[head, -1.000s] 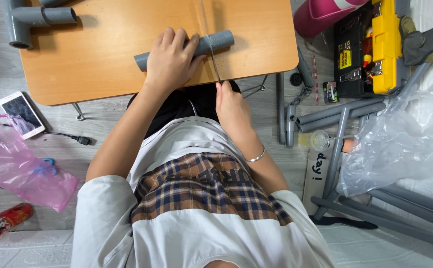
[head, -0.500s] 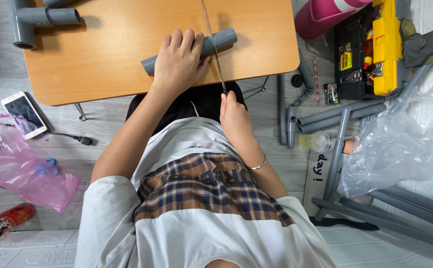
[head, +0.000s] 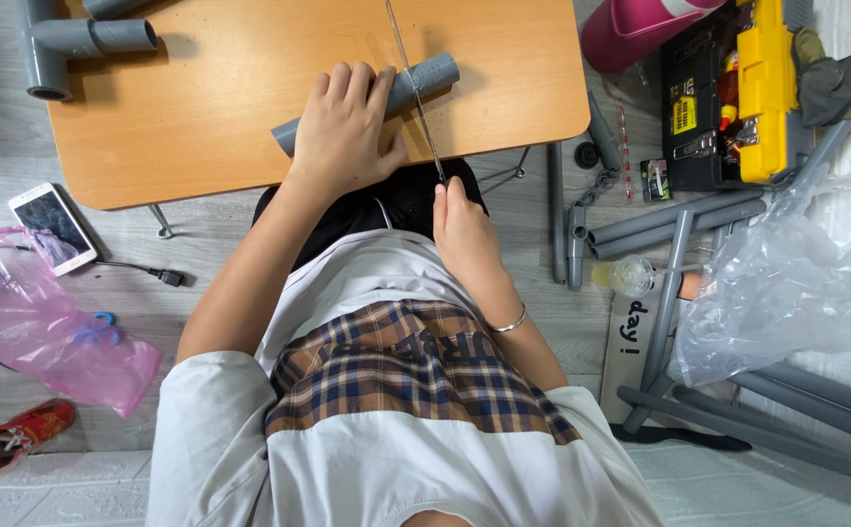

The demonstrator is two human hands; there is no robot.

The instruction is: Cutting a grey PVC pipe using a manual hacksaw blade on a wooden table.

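Grey pipe [head: 425,80] pinned on wooden table [head: 201,127] by left hand [head: 345,127], right hand [head: 463,229] gripping saw blade [head: 416,93]

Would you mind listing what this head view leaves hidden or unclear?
- Grey pipe: its middle is covered by the left hand.
- Saw blade: far end cut off by the top edge; handle hidden in the right hand.
- Pink container: cut off at the top edge.
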